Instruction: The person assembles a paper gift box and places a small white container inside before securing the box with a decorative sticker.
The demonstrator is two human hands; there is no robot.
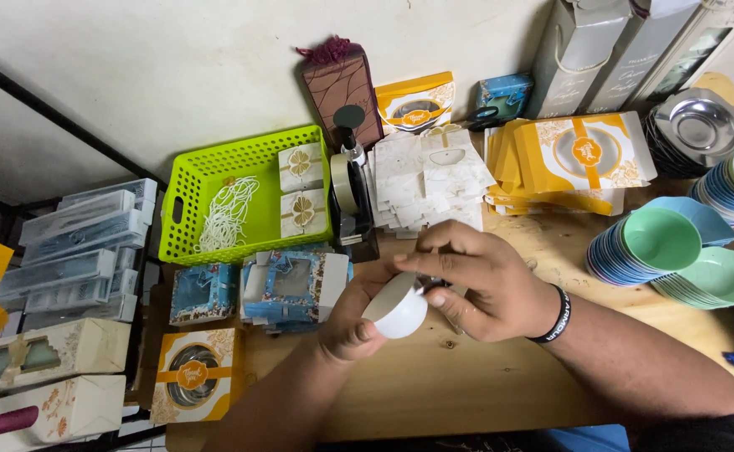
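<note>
A small white bowl (396, 310) is held on its side above the wooden table (434, 377). My left hand (352, 322) grips it from below and the left, thumb on its outer wall. My right hand (476, 280) reaches over its rim, fingers curled at the bowl's upper edge; what the fingertips pinch there is hidden. A black band circles my right wrist.
A lime green basket (245, 192) holds white cords and two small boxes. A black tape dispenser (352, 197) stands beside flat white cartons (425, 180) and yellow cartons (568, 163). Stacked green and blue bowls (668, 251) sit right. Blue gift boxes (287, 285) lie left.
</note>
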